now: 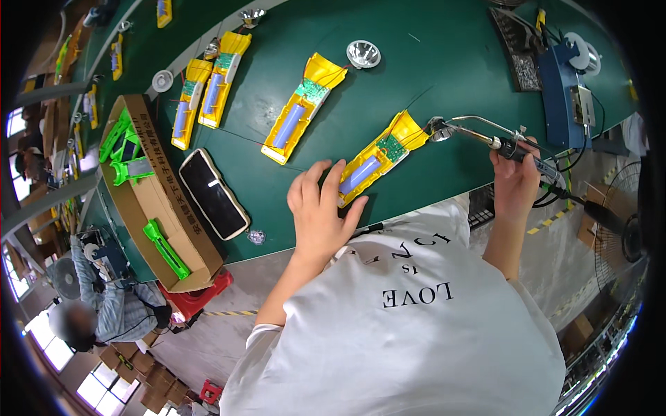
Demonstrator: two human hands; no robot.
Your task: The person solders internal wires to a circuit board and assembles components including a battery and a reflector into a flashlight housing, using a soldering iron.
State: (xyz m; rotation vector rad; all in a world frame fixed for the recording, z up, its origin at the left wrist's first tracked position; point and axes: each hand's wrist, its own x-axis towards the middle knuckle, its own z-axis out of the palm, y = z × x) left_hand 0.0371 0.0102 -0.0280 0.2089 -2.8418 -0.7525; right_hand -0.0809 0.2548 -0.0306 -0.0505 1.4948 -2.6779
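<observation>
Yellow housing (pixel 383 157) nearest the body lies by the edge of the green table (pixel 451 76), its lower end touched by the loosely spread left hand (pixel 319 208), seemingly for steadiness, while the right hand (pixel 517 182) grips a soldering iron (pixel 512 148) pen-like.

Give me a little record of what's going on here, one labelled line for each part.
Left hand: fingers and thumb at the near end of a yellow housing
Housing contents: blue cylindrical cell, green circuit board
Right hand: holds a soldering iron, tip toward a silver reflector
Tip contact: cannot tell
Farther left on the green table: three more yellow housings, a phone, a cardboard box holding green parts
Far right: blue unit on the table; black fan beyond its edge
</observation>
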